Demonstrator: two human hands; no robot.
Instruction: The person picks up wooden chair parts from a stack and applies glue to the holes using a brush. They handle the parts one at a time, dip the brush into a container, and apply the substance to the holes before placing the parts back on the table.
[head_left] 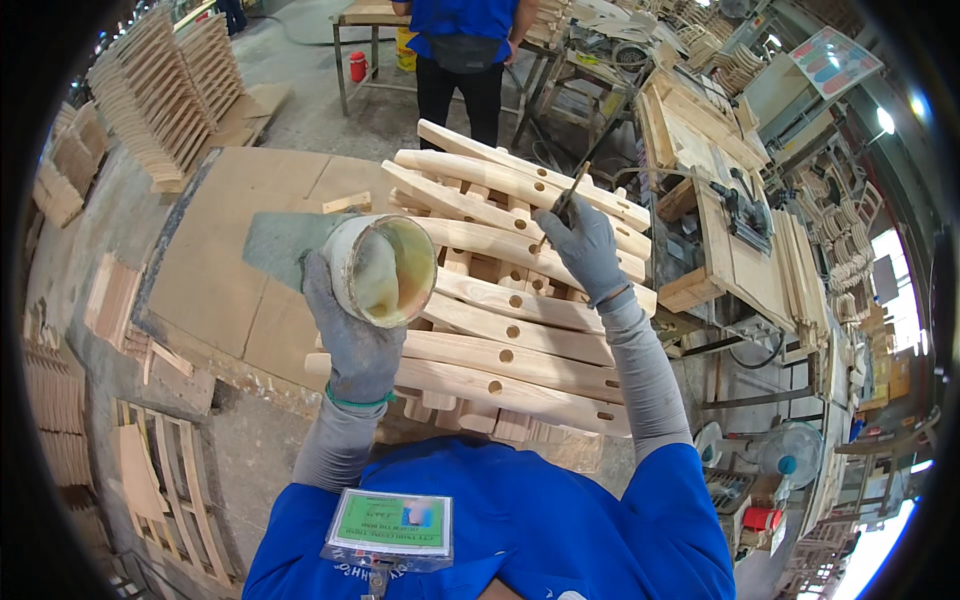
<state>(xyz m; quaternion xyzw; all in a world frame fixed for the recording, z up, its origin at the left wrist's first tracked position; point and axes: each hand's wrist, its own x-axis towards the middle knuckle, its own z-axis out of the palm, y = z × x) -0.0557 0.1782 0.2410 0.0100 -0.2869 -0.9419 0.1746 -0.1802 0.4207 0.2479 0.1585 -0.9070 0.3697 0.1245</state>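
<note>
My left hand (350, 345), in a grey glove, is wrapped round a white tub (416, 262). The tub is tilted toward me and has pale, cream-coloured glue-like stuff (375, 275) inside. My right hand (585, 250), also gloved in grey, grips a thin stick (583, 176). Its lower end is at a curved wooden rail (480, 237), close to a drilled hole (535, 249). Several such pale rails lie side by side in a stack before me, with round holes along them and slots near some ends. Shorter wooden pieces show between and beneath them.
The stack rests on a table with a brown board top (215, 280). A grey-green flat sheet (275, 247) lies behind the tub. Beyond stands a person in blue (460, 40). A workbench (735, 235) with a clamp is at right; stacked wooden parts (175, 85) stand far left.
</note>
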